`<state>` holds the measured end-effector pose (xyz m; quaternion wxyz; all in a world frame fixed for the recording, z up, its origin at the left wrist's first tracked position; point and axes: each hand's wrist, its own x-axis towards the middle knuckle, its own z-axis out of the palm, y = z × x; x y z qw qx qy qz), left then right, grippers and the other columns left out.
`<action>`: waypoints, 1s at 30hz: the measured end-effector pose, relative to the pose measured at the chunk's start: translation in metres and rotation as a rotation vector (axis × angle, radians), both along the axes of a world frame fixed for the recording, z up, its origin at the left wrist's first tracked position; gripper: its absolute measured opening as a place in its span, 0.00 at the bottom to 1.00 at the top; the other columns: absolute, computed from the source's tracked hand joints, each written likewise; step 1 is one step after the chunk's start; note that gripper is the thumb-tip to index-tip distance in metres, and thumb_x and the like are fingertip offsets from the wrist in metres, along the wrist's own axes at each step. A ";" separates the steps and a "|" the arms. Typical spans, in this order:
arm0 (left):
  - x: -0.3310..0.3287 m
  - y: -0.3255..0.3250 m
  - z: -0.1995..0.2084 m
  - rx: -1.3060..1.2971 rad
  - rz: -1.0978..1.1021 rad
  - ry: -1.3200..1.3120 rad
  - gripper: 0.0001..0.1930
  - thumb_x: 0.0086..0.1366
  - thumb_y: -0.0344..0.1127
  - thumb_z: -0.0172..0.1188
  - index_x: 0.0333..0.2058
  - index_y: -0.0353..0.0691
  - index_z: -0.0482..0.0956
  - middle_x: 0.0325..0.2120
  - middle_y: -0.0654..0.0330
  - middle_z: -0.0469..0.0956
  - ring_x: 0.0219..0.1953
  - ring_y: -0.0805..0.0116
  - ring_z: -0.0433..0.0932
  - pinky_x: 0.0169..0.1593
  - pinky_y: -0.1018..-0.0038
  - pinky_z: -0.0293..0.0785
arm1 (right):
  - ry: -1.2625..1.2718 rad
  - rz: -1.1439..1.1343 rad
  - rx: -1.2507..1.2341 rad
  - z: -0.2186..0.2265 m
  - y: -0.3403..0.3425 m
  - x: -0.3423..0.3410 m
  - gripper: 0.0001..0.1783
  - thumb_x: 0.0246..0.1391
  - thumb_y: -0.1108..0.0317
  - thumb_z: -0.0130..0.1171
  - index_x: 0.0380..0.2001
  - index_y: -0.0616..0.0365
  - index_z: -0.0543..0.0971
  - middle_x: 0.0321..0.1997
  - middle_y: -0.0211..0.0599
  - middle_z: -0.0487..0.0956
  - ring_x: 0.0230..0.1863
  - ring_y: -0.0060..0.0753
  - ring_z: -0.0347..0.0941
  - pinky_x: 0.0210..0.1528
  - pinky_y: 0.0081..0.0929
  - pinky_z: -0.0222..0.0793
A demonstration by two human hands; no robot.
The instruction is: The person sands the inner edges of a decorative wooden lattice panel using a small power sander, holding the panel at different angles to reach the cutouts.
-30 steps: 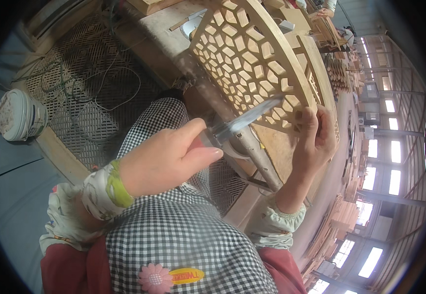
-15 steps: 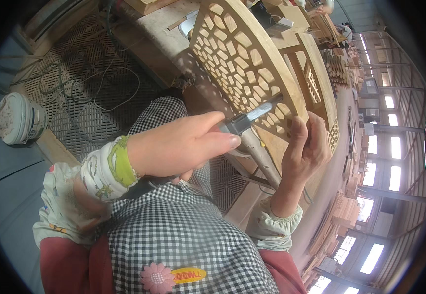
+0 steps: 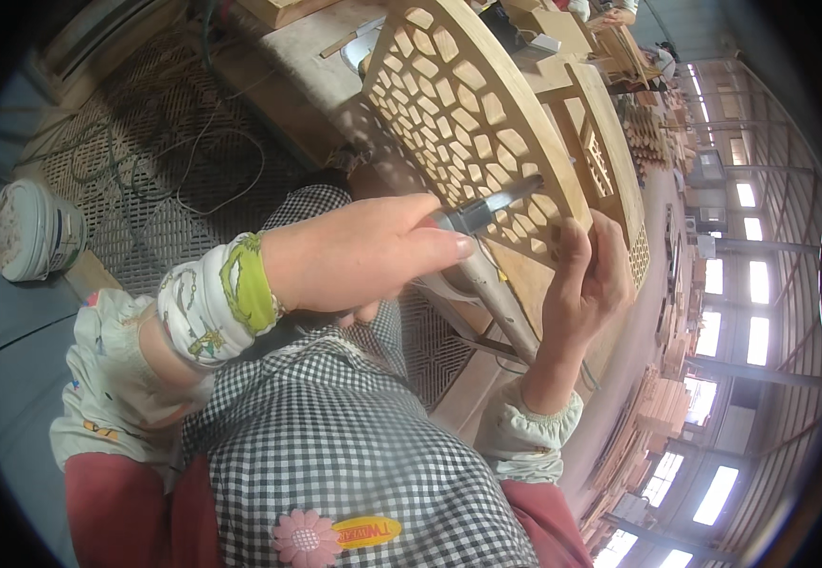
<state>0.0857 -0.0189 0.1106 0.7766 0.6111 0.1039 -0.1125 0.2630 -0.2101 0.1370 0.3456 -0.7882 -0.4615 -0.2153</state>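
A curved-edged wooden panel (image 3: 486, 104) with many pebble-shaped cut-outs stands tilted on the bench. My left hand (image 3: 359, 251) is closed round a slim hand tool with a dark grey collar (image 3: 472, 215) and a narrow flat metal blade (image 3: 503, 201). The blade's dark tip is at a cut-out near the panel's right edge; how deep it sits I cannot tell. Most of the tool's handle is hidden by my hand. On that right edge, at the lower corner, my right hand (image 3: 589, 275) grips the panel, thumb on the near face and fingers round the rim.
The bench top (image 3: 311, 62) extends behind the panel, with a wooden frame piece (image 3: 609, 133) beside it. A white bucket (image 3: 32, 227) stands at the left. Hoses or cords (image 3: 240, 194) lie on slatted floor matting. Stacked timber lies farther right, and another person's hand (image 3: 619, 17) shows far off.
My left hand and the tool have moved a little up and to the right, the blade still at the same area of the panel. My right hand and the panel have hardly moved.
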 end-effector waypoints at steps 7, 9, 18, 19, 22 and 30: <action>-0.051 -0.043 -0.019 0.511 0.254 -0.140 0.17 0.75 0.42 0.61 0.46 0.33 0.70 0.22 0.56 0.81 0.20 0.61 0.80 0.25 0.64 0.74 | 0.186 -0.017 0.199 -0.010 0.007 -0.002 0.10 0.64 0.68 0.71 0.40 0.62 0.81 0.23 0.29 0.76 0.24 0.17 0.67 0.29 0.17 0.65; -0.051 -0.053 -0.013 0.612 0.326 -0.152 0.17 0.74 0.43 0.62 0.45 0.34 0.69 0.22 0.53 0.82 0.22 0.54 0.82 0.26 0.61 0.76 | 0.178 -0.022 0.193 -0.008 0.006 -0.007 0.11 0.64 0.67 0.71 0.41 0.60 0.80 0.23 0.28 0.74 0.23 0.17 0.67 0.29 0.17 0.65; -0.035 -0.076 0.016 1.002 0.361 -0.075 0.19 0.72 0.45 0.64 0.42 0.36 0.68 0.23 0.52 0.84 0.24 0.48 0.85 0.26 0.57 0.82 | -0.081 -0.080 -0.027 0.010 0.002 -0.042 0.11 0.66 0.65 0.70 0.37 0.57 0.77 0.22 0.26 0.69 0.22 0.19 0.62 0.26 0.20 0.60; -0.034 -0.076 0.017 1.019 0.369 -0.074 0.19 0.72 0.45 0.64 0.42 0.36 0.68 0.23 0.52 0.84 0.24 0.48 0.86 0.26 0.57 0.81 | -0.102 -0.072 -0.045 0.010 0.002 -0.044 0.10 0.68 0.66 0.68 0.37 0.57 0.76 0.23 0.25 0.70 0.23 0.17 0.61 0.27 0.18 0.59; -0.029 -0.078 0.018 1.062 0.396 -0.072 0.19 0.72 0.45 0.64 0.42 0.36 0.68 0.23 0.52 0.84 0.25 0.48 0.86 0.26 0.57 0.81 | -0.117 -0.085 -0.051 0.011 0.002 -0.047 0.11 0.67 0.67 0.70 0.36 0.57 0.76 0.21 0.25 0.68 0.22 0.18 0.59 0.26 0.19 0.58; -0.041 -0.073 0.016 0.924 0.384 -0.029 0.20 0.72 0.44 0.64 0.44 0.33 0.69 0.23 0.50 0.84 0.26 0.45 0.86 0.27 0.55 0.82 | -0.117 -0.090 -0.023 0.010 0.003 -0.044 0.16 0.60 0.64 0.75 0.33 0.54 0.75 0.20 0.28 0.65 0.18 0.27 0.60 0.23 0.27 0.59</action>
